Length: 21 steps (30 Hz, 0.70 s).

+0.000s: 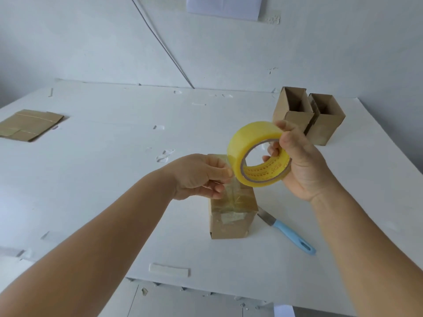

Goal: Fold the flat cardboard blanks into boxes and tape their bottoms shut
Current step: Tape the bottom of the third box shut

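- Upside-down box (231, 218): far end hidden behind the left hand (201, 177) and the tape roll (258, 154); the edge of the clear tape across its top is hard to trace.
- Tape roll: printed text on the inner core too small to read; right rim covered by the right hand (299, 161).
- Knife (287, 232): blade tip hidden behind the box.
- Two open boxes (309, 115): lower front of the left one hidden by the right hand's fingers; their insides in shadow.
- Paper sheet (225, 6) on the wall: cut off by the top edge.
- Both forearms: cut off at the frame's bottom and sides.
- Table (103, 179): left and right ends out of frame.
- Flat blanks (29, 124): count in the stack cannot be told.
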{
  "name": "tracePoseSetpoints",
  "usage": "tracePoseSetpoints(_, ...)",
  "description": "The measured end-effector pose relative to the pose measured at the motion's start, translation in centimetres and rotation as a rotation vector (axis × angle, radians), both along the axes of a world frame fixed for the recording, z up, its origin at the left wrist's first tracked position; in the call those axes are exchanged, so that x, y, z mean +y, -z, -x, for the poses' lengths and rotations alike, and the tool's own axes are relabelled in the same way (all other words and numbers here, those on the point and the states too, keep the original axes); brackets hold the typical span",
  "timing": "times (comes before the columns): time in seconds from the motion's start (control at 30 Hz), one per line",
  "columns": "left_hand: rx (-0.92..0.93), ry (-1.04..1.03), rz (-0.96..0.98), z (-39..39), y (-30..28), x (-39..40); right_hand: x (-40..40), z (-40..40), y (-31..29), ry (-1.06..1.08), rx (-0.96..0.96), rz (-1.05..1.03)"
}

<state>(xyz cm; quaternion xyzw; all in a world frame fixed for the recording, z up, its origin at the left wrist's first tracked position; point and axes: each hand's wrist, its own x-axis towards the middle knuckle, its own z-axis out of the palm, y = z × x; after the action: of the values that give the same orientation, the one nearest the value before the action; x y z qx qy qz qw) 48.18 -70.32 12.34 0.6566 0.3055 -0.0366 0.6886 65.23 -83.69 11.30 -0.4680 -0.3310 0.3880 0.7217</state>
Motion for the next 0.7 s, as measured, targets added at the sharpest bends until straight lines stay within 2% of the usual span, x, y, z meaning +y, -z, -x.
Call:
tracePoseSetpoints(0.13, -0.015, -0.071, 0.076, 0.5, 0.1, -0.8, -0.3, 0.5, -0.6, 0.038, -0.029, 0.031)
tracePoseSetpoints(0.23, -0.007, -0.111, -0.062, 0.8, 0.3, -1.2, -0.8, 0.9, -0.9, 0.077, -0.107, 0.098)
tracePoseSetpoints(0.37, 0.05, -0.125, -0.244, 1.8, 0.7, -0.7, -1.6, 0.7, -0.8, 0.14, -0.301, 0.177)
tracePoseSetpoints(0.5, 0.083, -0.118, -0.27, 3.0, 1.3, -0.4, -2.8, -0.1, -0.7, 0.141, -0.491, 0.249)
tracePoseSetpoints(0.6, 0.106, -0.099, -0.31, 3.6, 1.4, 0.0, -3.7, -0.7, -0.7, 0.149, -0.673, 0.384)
tracePoseSetpoints(0.7, 0.128, -0.07, -0.352, 3.9, 1.3, 0.4, -4.3, -0.6, -0.8, 0.166, -0.775, 0.503)
